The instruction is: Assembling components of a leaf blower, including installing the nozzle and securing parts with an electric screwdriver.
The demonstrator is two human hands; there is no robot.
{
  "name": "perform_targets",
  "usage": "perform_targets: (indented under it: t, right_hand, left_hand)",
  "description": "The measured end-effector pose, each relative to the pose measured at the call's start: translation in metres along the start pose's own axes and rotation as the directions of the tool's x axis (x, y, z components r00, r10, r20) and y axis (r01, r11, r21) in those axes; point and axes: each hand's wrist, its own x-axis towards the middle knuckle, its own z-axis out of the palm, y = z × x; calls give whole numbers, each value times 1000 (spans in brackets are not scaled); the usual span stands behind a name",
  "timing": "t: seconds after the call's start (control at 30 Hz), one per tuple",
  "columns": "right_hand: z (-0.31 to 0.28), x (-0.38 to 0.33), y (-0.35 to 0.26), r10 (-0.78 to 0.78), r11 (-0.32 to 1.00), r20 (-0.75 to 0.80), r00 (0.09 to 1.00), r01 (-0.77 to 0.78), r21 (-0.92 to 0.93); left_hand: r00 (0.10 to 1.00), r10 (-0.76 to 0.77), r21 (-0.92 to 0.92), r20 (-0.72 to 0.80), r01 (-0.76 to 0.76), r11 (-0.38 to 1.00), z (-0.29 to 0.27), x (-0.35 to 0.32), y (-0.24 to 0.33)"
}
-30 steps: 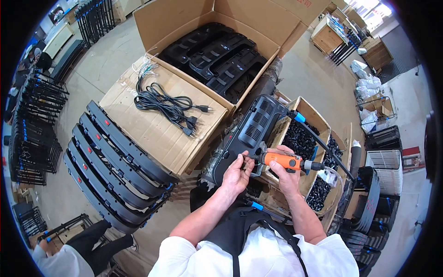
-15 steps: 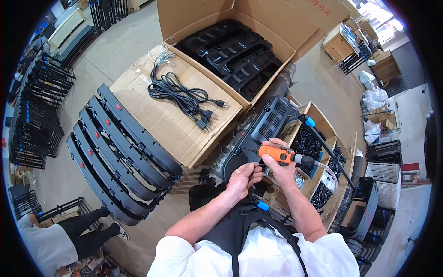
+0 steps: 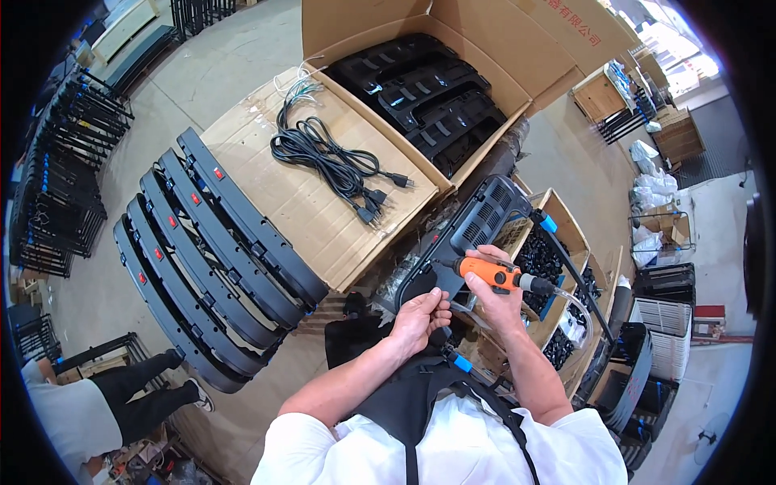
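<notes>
My right hand [image 3: 495,303] is wrapped around an orange pneumatic screwdriver [image 3: 491,273], whose hose [image 3: 572,301] runs off to the right. The tool lies almost level, its dark tip pointing left over a black plastic housing [image 3: 473,222] with a vented panel. Just left of the tool, my left hand [image 3: 422,322] is closed, thumb against the curled fingers, near the housing's lower end. Whatever those fingers hold, if anything, is too small to make out. A black tubular frame with blue bands [image 3: 551,223] adjoins the housing on the right.
Wooden bins [image 3: 558,202] of small black parts stand to the right. Ahead, an open carton [image 3: 517,121] holds black plastic shells [image 3: 436,105]. Coiled power cords [image 3: 327,166] lie on cardboard [image 3: 242,129]. Several curved black housings [image 3: 210,267] stand at left; another person [image 3: 89,412] is at lower left.
My view has shifted slightly, so the surroundings sit a little differently. My left hand has drawn slightly back from the screwdriver's tip, its fingers more curled. My right hand keeps its grip.
</notes>
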Motion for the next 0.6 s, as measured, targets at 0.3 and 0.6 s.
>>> perform_targets:
  t: [0.3,0.6]
  right_hand:
    - [2,13,-12,-3,989,116,993,20,-144]
    - [7,22,-6,-59,940,207,977,124,-317]
  left_hand:
    - [999,-28,-51,-28,26,998,0,7,1]
    - [991,17,-92,-134,-30,995,6,10,0]
